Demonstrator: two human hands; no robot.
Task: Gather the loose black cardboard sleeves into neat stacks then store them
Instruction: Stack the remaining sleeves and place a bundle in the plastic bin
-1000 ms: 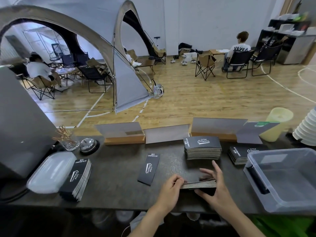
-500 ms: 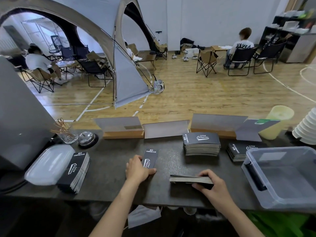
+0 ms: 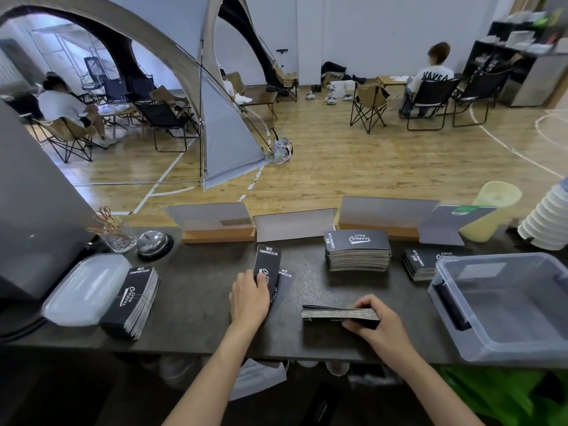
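While the left hand pinches a lifted sleeve over another, the right hand clamps a near stack on the surface; a bin sits right.

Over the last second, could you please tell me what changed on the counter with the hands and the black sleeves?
The left hand let go of the small stack, moved left and lifted a loose sleeve; a second sleeve now shows beneath it. The right hand kept hold of the small stack. The tall stack, the left stack and the plastic bin stayed put.
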